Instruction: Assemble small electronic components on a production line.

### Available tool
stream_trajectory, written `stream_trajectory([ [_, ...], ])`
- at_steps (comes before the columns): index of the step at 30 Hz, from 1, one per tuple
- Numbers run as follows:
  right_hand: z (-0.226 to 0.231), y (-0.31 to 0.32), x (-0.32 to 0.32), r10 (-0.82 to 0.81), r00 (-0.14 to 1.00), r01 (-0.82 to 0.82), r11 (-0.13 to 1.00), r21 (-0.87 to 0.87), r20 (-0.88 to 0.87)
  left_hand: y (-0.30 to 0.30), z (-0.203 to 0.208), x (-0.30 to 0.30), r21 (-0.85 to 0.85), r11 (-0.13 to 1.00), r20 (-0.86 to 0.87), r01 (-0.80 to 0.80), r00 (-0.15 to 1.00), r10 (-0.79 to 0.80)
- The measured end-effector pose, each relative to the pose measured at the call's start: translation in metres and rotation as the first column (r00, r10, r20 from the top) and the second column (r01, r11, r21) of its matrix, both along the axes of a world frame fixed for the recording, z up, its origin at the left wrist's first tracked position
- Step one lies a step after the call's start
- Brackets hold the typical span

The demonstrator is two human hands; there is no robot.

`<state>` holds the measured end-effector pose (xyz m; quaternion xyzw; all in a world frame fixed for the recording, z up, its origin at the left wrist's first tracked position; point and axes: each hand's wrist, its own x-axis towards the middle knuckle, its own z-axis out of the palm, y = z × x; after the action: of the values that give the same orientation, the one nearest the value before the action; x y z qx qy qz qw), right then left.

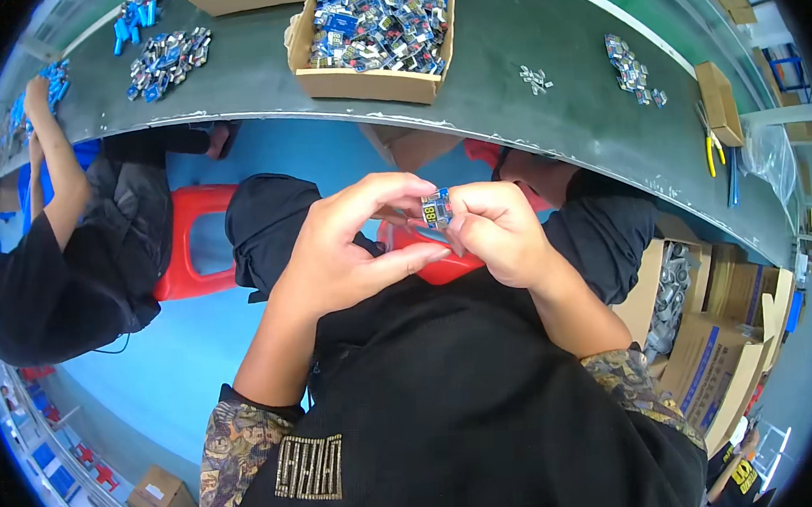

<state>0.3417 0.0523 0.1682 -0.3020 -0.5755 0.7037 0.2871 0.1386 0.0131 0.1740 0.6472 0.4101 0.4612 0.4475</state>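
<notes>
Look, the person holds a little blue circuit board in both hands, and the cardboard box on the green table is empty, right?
Not quite. The head view shows the cardboard box on the green table is full of small blue boards, not empty. The rest is right: the left hand and right hand hold a little blue circuit board together.

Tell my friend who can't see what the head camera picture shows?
Two bare hands, left hand and right hand, pinch a small blue circuit board together above the person's lap. Ahead, on a grey-green workbench, sits a cardboard box of similar boards; another person works at the left.
</notes>
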Motion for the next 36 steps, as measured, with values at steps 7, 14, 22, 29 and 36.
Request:
stream_trajectory([
  [7,0.003,0.002,0.009,0.048,0.993,-0.056,0.996,0.064,0.111,0.007,-0.002,0.000,-0.060,0.996,-0.044,0.060,0.997,-0.062],
  [14,-0.004,0.005,0.018,0.128,0.991,-0.126,0.991,-0.041,0.044,0.014,-0.001,0.006,-0.072,0.990,-0.108,0.121,0.986,-0.128],
  [22,-0.011,0.021,0.026,-0.082,0.995,0.086,0.993,-0.080,0.048,0.021,-0.040,0.009,-0.198,0.978,0.298,0.059,0.955,0.003],
  [29,0.043,0.087,-0.013,-0.493,0.843,0.189,0.643,0.743,0.213,0.015,-0.245,-0.012,-0.524,0.837,-0.307,-0.161,0.952,-0.009],
  [36,0.081,0.191,-0.058,-0.530,0.698,-0.123,0.574,0.809,0.482,0.021,-0.259,0.018,-0.642,0.756,-0.441,0.133,0.742,-0.505],
])
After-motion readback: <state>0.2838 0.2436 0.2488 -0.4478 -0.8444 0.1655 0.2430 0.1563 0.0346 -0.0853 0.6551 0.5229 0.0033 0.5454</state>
